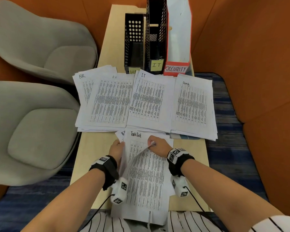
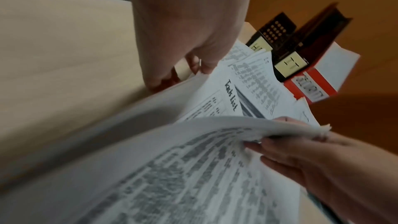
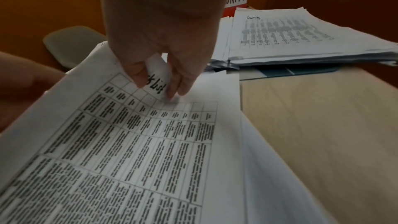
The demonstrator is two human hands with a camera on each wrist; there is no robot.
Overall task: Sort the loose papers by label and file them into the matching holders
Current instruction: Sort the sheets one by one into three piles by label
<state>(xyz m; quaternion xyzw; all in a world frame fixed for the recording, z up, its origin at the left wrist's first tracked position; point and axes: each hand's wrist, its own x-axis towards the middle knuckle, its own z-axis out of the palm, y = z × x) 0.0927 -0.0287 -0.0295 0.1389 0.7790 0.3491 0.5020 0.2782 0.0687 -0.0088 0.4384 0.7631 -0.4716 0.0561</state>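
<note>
A near stack of loose papers (image 1: 146, 178) lies at the table's front edge, and a sheet headed "Task List" (image 1: 136, 134) shows in it. My left hand (image 1: 121, 143) grips the stack's raised left edge (image 2: 150, 101). The right hand (image 1: 151, 144) pinches the curled top of the upper sheet (image 3: 157, 69) and peels it back. Beyond lie sorted piles marked HR (image 1: 107, 101), IT (image 1: 149, 101) and Security (image 1: 192, 104). Behind them stand a black mesh HR holder (image 1: 134, 47), a black IT holder (image 1: 155, 47) and a red-and-white SECURITY holder (image 1: 177, 69).
A blue folder (image 1: 182, 136) pokes out from under the Security pile. Two grey chairs (image 1: 40, 39) (image 1: 37, 131) stand left of the narrow wooden table (image 1: 94, 148). An orange booth wall (image 1: 249, 64) runs along the right and back.
</note>
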